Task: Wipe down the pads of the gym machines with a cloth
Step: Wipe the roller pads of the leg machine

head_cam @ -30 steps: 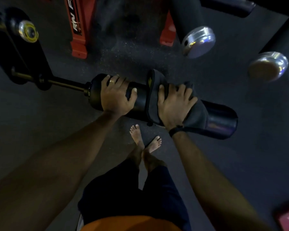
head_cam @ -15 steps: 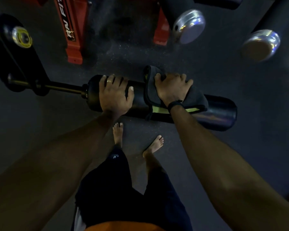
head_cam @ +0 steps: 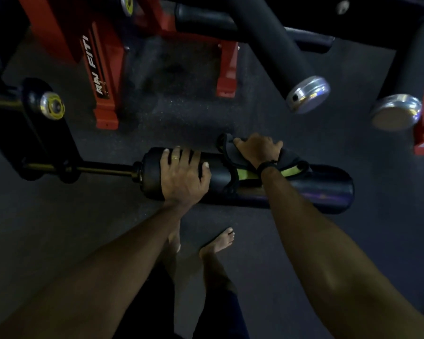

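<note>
A black cylindrical roller pad (head_cam: 323, 192) lies across the middle of the view on a thin metal bar (head_cam: 103, 168). My left hand (head_cam: 184, 174) grips the pad's left end, fingers curled over the top. A dark cloth with a yellow-green stripe (head_cam: 291, 170) is draped over the pad's middle. My right hand (head_cam: 258, 149) presses on the cloth at the far upper side of the pad, fingers curled over it. The pad's right end is bare and shiny.
A red machine frame (head_cam: 101, 67) stands on the dark rubber floor at the upper left. Two more black roller pads with chrome end caps (head_cam: 309, 94) (head_cam: 397, 111) hang at the upper right. My bare feet (head_cam: 218, 243) stand just below the pad.
My right hand has slid with the cloth from the near side of the pad over its top to the far side, uncovering the cloth's yellow-green stripe. The left hand keeps its grip.
</note>
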